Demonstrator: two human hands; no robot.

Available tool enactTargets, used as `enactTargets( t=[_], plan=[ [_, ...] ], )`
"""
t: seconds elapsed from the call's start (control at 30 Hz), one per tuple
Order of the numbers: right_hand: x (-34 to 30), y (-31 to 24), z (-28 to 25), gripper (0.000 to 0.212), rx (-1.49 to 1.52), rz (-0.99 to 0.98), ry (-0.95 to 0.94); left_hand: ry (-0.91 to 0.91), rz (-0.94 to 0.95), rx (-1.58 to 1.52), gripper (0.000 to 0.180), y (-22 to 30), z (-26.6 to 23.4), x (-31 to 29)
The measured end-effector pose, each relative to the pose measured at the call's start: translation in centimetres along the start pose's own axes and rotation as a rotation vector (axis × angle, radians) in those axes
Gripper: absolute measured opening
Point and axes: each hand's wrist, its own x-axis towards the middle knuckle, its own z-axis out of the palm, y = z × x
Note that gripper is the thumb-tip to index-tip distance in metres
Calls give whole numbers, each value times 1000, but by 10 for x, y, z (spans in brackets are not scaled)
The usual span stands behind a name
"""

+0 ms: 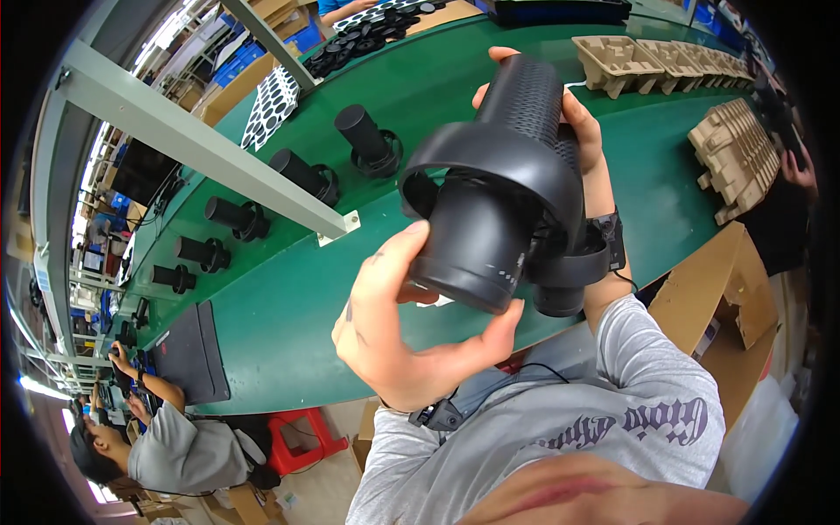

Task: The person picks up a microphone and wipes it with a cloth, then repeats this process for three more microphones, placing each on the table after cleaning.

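Up close hangs a black cylindrical device [479, 232] with a wide ring around its body and a finely perforated upper section. My left hand [385, 319] holds its smooth lower end, thumb on one side and fingers on the other. My right hand [584, 131] is wrapped round the perforated section from behind, so its palm is hidden. Behind the device a smaller black ring [573, 265] and a short round end show; whether they belong to a second device I cannot tell. Similar black devices [370, 140] with rings stand in a row on the green work surface [297, 350] to the left.
A grey metal post [192, 140] slants across the left, fixed to the surface. Moulded pulp trays [617, 63] line the far right, with a stack [735, 157] nearer. An open carton [717, 289] stands at right. Another person [188, 446] works at the lower left beside a red stool [302, 442].
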Motion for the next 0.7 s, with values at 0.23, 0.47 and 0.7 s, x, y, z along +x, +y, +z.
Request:
enactTargets(
  t=[0.23, 0.47, 0.7],
  plan=[
    [2, 3, -4, 92, 29, 7, -42, -81, 171, 187, 70, -4, -2, 3],
    [-1, -1, 8, 93, 68, -22, -13, -145, 224, 219, 67, 2, -5, 2],
    [-3, 1, 27, 93, 107, -43, 75, -63, 378, 279, 50, -2, 1, -1]
  ],
)
